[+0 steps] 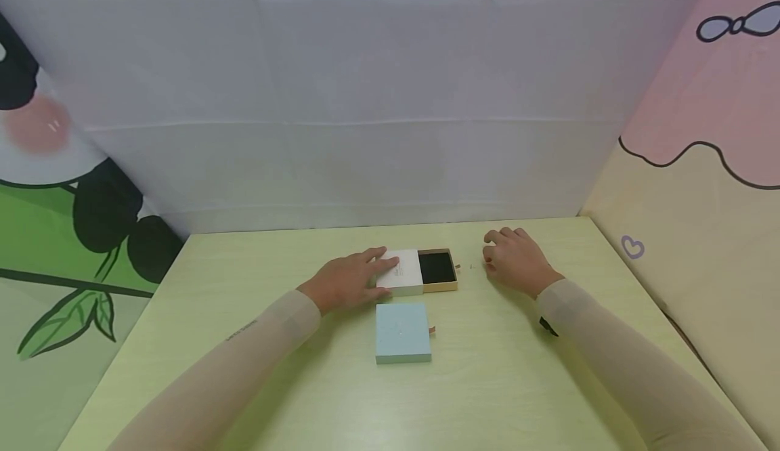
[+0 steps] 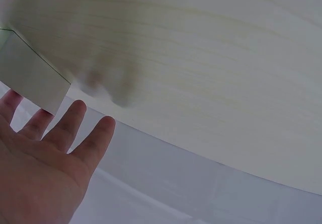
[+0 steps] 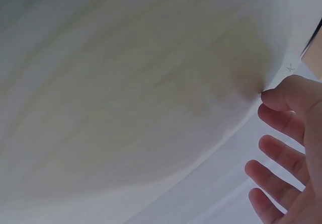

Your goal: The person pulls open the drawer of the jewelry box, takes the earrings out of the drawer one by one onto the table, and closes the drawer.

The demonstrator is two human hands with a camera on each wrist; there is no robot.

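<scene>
In the head view a white sleeve box [image 1: 402, 271] lies on the table, its tan drawer [image 1: 451, 287] with a black inside slid partway out to the right. My left hand [image 1: 347, 278] rests on the sleeve's left part, fingers laid over its top and thumb along the near edge. From the left wrist, two fingers touch the box [image 2: 35, 75] while the others stretch past it. Right of the drawer's small pull tab [image 1: 458, 266], apart from it, my right hand [image 1: 514, 258] hovers with loosely bent fingers. The right wrist view shows its thumb [image 3: 287, 93] close to the index finger, holding nothing visible.
A light blue box [image 1: 402, 332] with a pinkish tab on its right side lies in front of the white one. The pale wooden table [image 1: 487, 383] ends at a white cloth backdrop [image 1: 390, 166]. Panels with painted cartoons flank both sides.
</scene>
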